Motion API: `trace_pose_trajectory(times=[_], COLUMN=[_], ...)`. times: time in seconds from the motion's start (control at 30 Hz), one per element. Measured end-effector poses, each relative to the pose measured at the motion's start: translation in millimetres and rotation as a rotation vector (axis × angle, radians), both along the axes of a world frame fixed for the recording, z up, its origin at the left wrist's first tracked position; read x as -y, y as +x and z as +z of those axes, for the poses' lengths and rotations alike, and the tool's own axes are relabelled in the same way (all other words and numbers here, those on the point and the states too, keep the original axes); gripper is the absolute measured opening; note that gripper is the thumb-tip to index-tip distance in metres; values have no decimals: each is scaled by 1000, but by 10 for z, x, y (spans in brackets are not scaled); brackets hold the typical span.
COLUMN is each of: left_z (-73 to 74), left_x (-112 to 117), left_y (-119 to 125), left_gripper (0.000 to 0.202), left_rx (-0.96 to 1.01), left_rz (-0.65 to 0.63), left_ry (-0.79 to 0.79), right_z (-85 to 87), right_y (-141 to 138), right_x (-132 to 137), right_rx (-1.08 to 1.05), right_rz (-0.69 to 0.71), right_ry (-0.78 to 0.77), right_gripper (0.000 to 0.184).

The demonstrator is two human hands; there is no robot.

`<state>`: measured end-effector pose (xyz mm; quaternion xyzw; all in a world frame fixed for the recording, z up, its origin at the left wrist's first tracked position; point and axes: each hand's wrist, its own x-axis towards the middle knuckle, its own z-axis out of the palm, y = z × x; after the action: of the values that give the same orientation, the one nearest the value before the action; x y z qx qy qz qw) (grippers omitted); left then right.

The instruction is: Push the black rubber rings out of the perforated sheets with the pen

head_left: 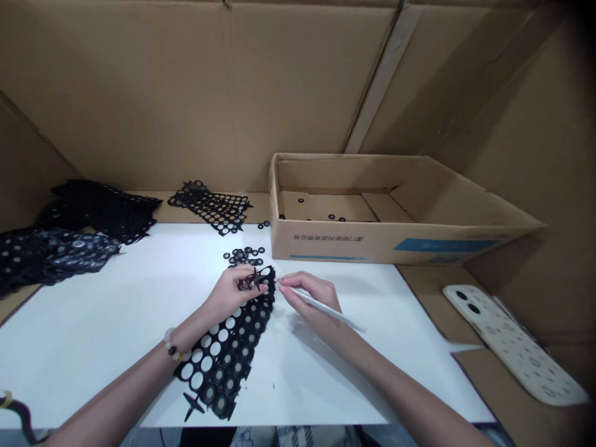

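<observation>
My left hand (pixel 233 292) grips the top end of a black perforated rubber sheet (pixel 223 354), which lies on the white board (pixel 93 347) with several round holes and small rings in it. My right hand (pixel 307 298) holds a slim white pen-like tool (pixel 328 312) whose tip is near the sheet's upper edge, close to my left fingers. Just beyond the sheet lies a small cluster of loose black rubber rings (pixel 243 256). The part of the sheet under my left fingers is hidden.
An open cardboard box (pixel 326 239) with a few black rings inside stands behind the board at right. Stacked black sheets (pixel 100 208) and another sheet (pixel 209 208) lie at back left. A white perforated panel (pixel 507 341) rests at right, with cardboard walls around.
</observation>
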<state>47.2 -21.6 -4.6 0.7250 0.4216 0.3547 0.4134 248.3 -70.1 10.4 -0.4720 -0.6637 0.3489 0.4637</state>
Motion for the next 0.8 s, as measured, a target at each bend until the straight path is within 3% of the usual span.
trace_pose_trajectory(times=[0.37,0.8], left_z=[-87,-92], left_x=[20,44], left_y=[2,20], left_gripper=[28,12], left_rx=[-69,24], left_rz=[136,87], left_ry=[-22,1], right_z=[-16,-27], right_y=[-10,-105], right_x=[-2,10], right_rx=[0,43], right_rz=[-34,-91], right_ry=[-1,27], right_gripper=[12,13])
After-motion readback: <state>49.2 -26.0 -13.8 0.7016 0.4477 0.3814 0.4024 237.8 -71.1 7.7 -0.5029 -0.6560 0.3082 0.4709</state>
